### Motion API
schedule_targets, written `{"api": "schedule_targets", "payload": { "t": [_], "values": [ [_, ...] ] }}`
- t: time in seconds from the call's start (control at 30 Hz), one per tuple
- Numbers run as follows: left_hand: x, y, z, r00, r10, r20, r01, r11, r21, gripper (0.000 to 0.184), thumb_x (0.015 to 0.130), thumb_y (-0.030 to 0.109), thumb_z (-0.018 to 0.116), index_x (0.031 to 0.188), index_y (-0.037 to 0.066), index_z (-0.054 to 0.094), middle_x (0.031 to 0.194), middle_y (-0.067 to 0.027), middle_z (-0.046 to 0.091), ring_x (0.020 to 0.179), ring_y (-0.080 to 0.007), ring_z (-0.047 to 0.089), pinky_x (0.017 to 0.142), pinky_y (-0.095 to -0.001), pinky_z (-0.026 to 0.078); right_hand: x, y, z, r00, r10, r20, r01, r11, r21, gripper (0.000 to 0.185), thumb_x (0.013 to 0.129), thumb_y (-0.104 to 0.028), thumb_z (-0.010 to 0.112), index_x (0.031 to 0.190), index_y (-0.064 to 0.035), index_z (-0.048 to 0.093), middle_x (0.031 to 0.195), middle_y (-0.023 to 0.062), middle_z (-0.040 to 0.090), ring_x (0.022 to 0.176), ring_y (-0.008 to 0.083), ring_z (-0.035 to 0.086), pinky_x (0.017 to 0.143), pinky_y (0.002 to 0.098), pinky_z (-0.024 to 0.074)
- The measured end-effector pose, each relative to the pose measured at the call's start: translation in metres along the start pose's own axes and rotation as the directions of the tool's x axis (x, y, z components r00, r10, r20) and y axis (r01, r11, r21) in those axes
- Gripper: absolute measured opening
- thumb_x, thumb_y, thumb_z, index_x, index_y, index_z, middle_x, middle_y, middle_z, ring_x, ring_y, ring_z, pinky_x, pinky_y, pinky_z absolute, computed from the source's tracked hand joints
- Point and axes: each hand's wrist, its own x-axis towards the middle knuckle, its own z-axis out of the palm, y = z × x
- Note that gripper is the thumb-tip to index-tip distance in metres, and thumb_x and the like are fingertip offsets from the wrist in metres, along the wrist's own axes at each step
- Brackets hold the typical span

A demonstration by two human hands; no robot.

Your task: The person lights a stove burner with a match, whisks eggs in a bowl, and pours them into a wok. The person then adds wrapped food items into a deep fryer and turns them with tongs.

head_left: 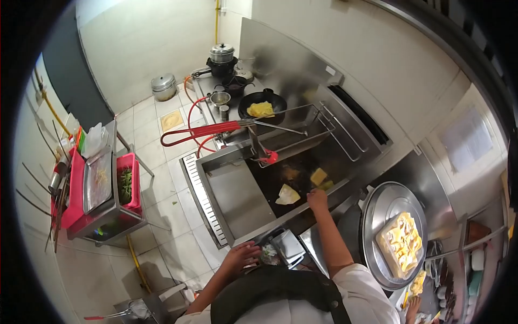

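Note:
My right hand (317,200) reaches over the front edge of the fryer, its fingers bent together; whatever they may hold is too small to make out. Just left of it a pale yellow folded piece (287,195) lies in the dark oil, and another yellow piece (319,176) is right above the hand. A wire fry basket (291,141) with a red handle rests across the fryer's far side. My left hand (245,255) hovers by the fryer's near edge, fingers apart and holding nothing, beside a small metal container (290,244).
At the right, a round metal lid (380,208) carries a tray of yellow-white pieces (402,243). A black pan (278,102) with yellow food sits on the stove behind. A cart (108,220) with pink bins stands left. Another person's hand (413,306) shows at lower right.

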Motion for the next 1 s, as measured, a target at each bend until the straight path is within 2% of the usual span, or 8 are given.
{"api": "schedule_targets", "payload": {
  "t": [0.1,0.23,0.37,0.5,0.6,0.8,0.9,1.0],
  "values": [
    [-0.007,0.018,-0.014,0.999,0.05,-0.003,-0.05,0.999,0.003,0.038,0.093,0.022,0.047,0.125,0.002,0.045,0.12,-0.0171,0.054,0.111,-0.0242,0.054,0.088,-0.0365,0.047,0.007,-0.035,-0.042,0.993,0.116,0.033,-0.12,0.963,0.241,0.016,0.077,-0.014,0.065,0.086,-0.0006,0.064,0.068,0.0121,0.063,0.069,0.022,0.063,0.068,0.0333,0.0494],
    [-0.006,0.028,-0.043,0.998,0.053,-0.038,-0.05,0.996,0.078,0.038,0.093,0.025,0.047,0.123,0.001,0.048,0.115,-0.0172,0.058,0.104,-0.0245,0.058,0.085,-0.038,0.049,0.004,-0.175,-0.154,0.972,-0.222,-0.076,0.228,0.814,0.534,0.022,0.079,-0.014,0.065,0.094,0.001,0.059,0.087,0.0162,0.061,0.081,0.0279,0.062,0.072,0.0381,0.0471],
    [-0.002,0.046,-0.043,0.992,0.115,-0.046,-0.106,0.981,0.161,0.043,0.092,0.029,0.049,0.123,0.0,0.047,0.113,-0.0189,0.059,0.104,-0.0286,0.059,0.087,-0.0417,0.049,0.016,-0.265,-0.182,0.709,-0.704,-0.047,0.705,0.707,0.054,0.042,0.074,-0.022,0.069,0.107,-0.0001,0.055,0.097,0.0117,0.059,0.093,0.0215,0.057,0.073,0.0355,0.0462],
    [0.0,0.056,-0.027,0.985,0.173,-0.026,-0.164,0.962,0.218,0.044,0.091,0.031,0.05,0.123,0.001,0.048,0.113,-0.0187,0.059,0.103,-0.0279,0.06,0.087,-0.0419,0.048,0.031,-0.299,-0.092,0.782,-0.352,0.514,0.623,0.432,-0.652,0.026,0.069,-0.02,0.067,0.09,-0.0057,0.062,0.089,0.0096,0.06,0.089,0.0293,0.054,0.069,0.0422,0.0429],
    [-0.005,0.052,-0.025,0.983,0.182,-0.015,-0.174,0.959,0.224,0.04,0.092,0.028,0.049,0.121,0.001,0.05,0.108,-0.016,0.062,0.097,-0.0245,0.062,0.081,-0.0375,0.05,0.036,-0.298,-0.051,0.888,-0.196,0.416,0.455,0.25,-0.855,0.021,0.076,-0.014,0.058,0.091,-0.0015,0.063,0.081,0.0098,0.06,0.088,0.0314,0.052,0.064,0.0455,0.04],
    [-0.02,0.025,-0.054,0.998,0.063,-0.019,-0.054,0.947,0.318,0.034,0.093,0.026,0.048,0.115,0.0,0.054,0.092,-0.0143,0.066,0.084,-0.0209,0.065,0.075,-0.0338,0.052,0.043,-0.272,-0.061,0.606,-0.793,0.059,0.486,0.31,-0.817,0.021,0.076,-0.02,0.054,0.087,-0.0059,0.064,0.073,0.0079,0.053,0.075,0.0271,0.05,0.067,0.0463,0.0369],
    [-0.022,0.03,-0.043,0.999,0.036,-0.035,-0.021,0.934,0.356,0.034,0.093,0.025,0.047,0.115,0.0,0.054,0.09,-0.0146,0.066,0.081,-0.0208,0.065,0.074,-0.033,0.053,0.058,-0.265,-0.051,0.593,-0.799,0.105,0.456,0.225,-0.861,0.017,0.076,-0.017,0.055,0.086,-0.007,0.064,0.071,0.006,0.058,0.068,0.0263,0.055,0.061,0.0446,0.0405],
    [-0.018,0.033,-0.036,0.998,0.061,0.006,-0.059,0.93,0.362,0.032,0.094,0.024,0.046,0.115,0.0,0.054,0.088,-0.0151,0.066,0.079,-0.0206,0.066,0.074,-0.032,0.053,0.071,-0.269,-0.028,0.875,-0.276,0.398,0.483,0.577,-0.659,0.013,0.076,-0.014,0.057,0.084,-0.0097,0.066,0.072,0.0044,0.063,0.065,0.0247,0.061,0.049,0.0392,0.0425]
  ]
}}
